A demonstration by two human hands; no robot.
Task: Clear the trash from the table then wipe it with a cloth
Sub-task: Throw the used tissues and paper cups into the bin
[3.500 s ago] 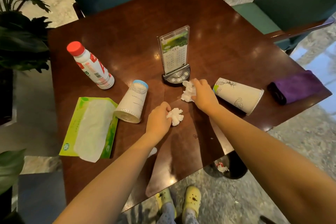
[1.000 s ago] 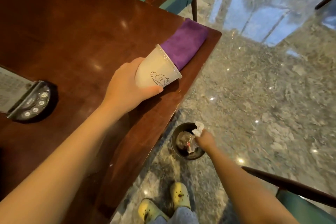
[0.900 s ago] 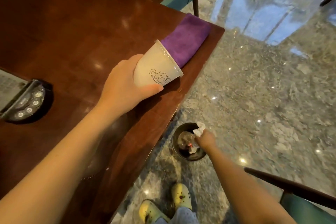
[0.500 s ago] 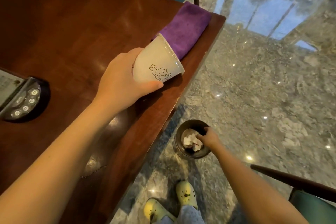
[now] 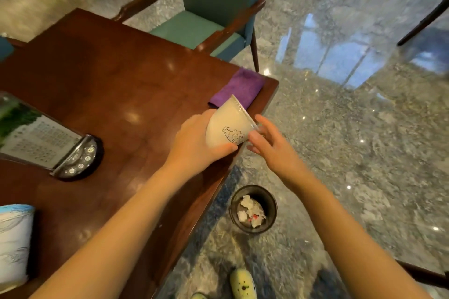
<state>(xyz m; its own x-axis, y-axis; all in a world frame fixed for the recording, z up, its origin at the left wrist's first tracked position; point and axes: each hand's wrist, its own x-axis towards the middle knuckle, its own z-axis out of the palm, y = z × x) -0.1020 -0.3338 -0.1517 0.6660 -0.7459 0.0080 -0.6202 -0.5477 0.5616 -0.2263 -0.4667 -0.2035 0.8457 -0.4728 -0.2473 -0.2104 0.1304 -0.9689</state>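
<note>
My left hand grips a white paper cup with a wave drawing, held tilted over the right edge of the dark wooden table. My right hand is open, fingers spread, its fingertips at the cup's rim. A folded purple cloth lies at the table's right corner, just behind the cup. On the floor below stands a small black bin with crumpled white tissues inside. A second paper cup, with a blue rim, lies at the near left edge of the table.
A menu stand on a black base with buttons sits on the table at left. A teal chair with wooden arms stands behind the table. Glossy marble floor spreads to the right. My yellow shoes show beneath.
My right hand let the tissue go into the bin and rose to the cup's rim. My left hand has kept hold of the cup. The view has tilted up.
</note>
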